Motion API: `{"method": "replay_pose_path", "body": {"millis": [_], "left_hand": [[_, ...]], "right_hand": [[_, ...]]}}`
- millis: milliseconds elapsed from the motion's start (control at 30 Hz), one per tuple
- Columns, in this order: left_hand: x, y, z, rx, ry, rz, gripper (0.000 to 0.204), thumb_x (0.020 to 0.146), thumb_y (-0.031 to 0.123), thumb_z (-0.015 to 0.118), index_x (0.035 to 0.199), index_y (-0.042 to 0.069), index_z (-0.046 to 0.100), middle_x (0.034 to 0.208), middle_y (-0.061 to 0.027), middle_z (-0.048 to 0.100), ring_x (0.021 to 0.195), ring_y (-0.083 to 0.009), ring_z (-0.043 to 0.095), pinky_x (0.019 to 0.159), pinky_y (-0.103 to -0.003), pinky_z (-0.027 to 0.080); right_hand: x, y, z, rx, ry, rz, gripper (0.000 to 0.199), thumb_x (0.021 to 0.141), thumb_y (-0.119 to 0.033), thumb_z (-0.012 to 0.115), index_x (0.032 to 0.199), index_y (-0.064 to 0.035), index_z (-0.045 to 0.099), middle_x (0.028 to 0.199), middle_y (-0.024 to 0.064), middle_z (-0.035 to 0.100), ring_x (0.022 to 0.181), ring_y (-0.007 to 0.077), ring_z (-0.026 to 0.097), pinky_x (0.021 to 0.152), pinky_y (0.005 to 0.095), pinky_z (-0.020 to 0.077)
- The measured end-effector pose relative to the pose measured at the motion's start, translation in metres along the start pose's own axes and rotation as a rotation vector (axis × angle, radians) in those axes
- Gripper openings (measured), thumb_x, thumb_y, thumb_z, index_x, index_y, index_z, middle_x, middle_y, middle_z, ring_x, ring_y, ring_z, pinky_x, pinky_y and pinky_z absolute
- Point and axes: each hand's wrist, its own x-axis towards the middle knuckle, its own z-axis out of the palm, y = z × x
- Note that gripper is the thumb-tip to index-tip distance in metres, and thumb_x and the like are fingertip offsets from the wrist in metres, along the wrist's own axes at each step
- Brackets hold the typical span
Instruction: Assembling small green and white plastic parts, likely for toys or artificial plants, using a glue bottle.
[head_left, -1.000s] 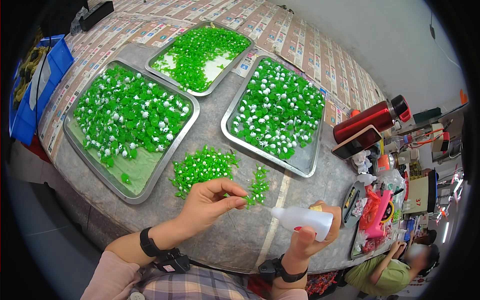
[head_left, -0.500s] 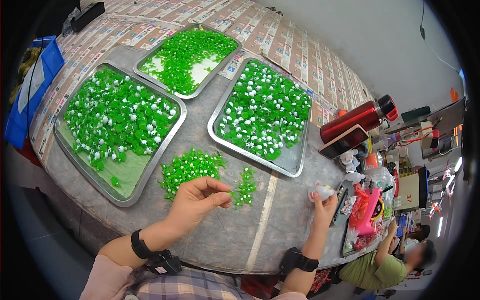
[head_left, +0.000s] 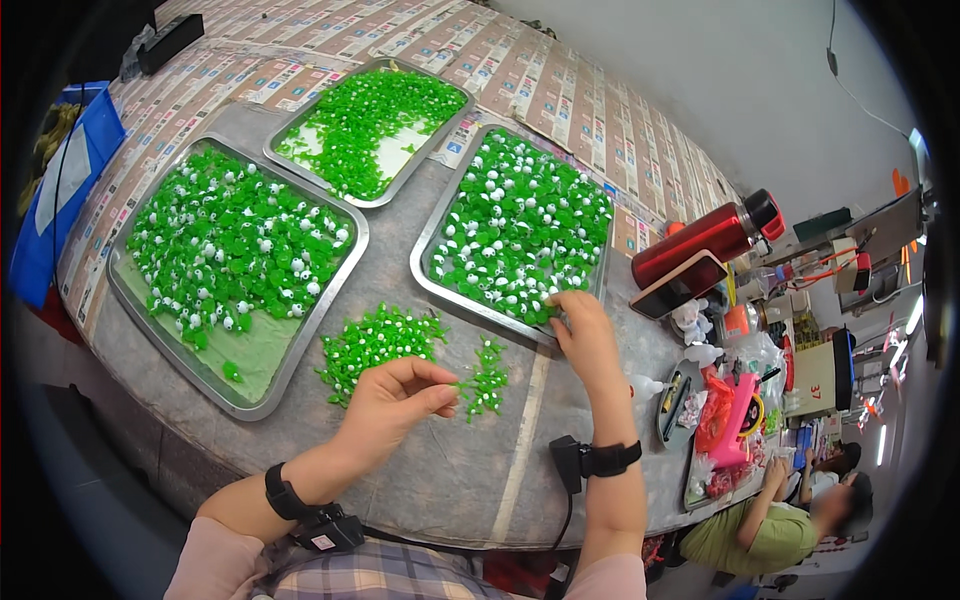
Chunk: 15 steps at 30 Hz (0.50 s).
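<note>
My left hand (head_left: 400,400) hovers just over the table, thumb and forefinger pinched on a small green plastic piece (head_left: 462,384), mostly hidden by the fingertips. Right behind it lies a heap of small green pieces with white dots (head_left: 375,345), and a smaller cluster of them (head_left: 487,375) is to its right. My right hand (head_left: 582,330) reaches over the near rim of the right metal tray (head_left: 480,309). Its thumb and forefinger look slightly apart beside green pieces with white eye-like balls (head_left: 520,215). A small white squeeze bottle (head_left: 645,387) sits to the right of my right forearm.
A left metal tray (head_left: 330,305) holds similar eyed pieces; a far tray (head_left: 278,152) holds small green ones. At right are a red flask (head_left: 690,240), a phone (head_left: 682,283), a pen dish (head_left: 673,410) and a pink tool (head_left: 738,425). A person in green (head_left: 750,535) sits beyond.
My right hand has let go of the white squeeze bottle, which now sits on the table, and has moved left to the right tray's near rim. My left hand has barely moved.
</note>
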Motion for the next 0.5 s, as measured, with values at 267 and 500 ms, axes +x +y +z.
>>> {"method": "replay_pose_path", "body": {"millis": [267, 500], "left_hand": [[-0.004, 0.001, -0.004, -0.014, -0.032, -0.005, 0.013, 0.076, 0.006, 0.056, 0.087, 0.0, 0.056, 0.078, -0.0048, 0.058, 0.069, -0.0097, 0.055, 0.065, -0.022, 0.046], [-0.004, -0.001, 0.0, -0.014, -0.129, -0.017, 0.013, 0.077, 0.005, 0.055, 0.089, -0.001, 0.054, 0.083, -0.0067, 0.058, 0.073, -0.0118, 0.056, 0.067, -0.023, 0.047]], "right_hand": [[-0.024, -0.051, -0.024, 0.486, 0.038, 0.233, 0.018, 0.066, 0.0, 0.059, 0.083, -0.0014, 0.053, 0.081, 0.0076, 0.057, 0.073, 0.0153, 0.056, 0.066, 0.0246, 0.0433], [-0.061, -0.105, -0.009, 1.164, -0.159, 0.372, 0.017, 0.072, -0.001, 0.057, 0.089, 0.0002, 0.051, 0.081, 0.0044, 0.057, 0.077, 0.0115, 0.055, 0.068, 0.0223, 0.0427]]}}
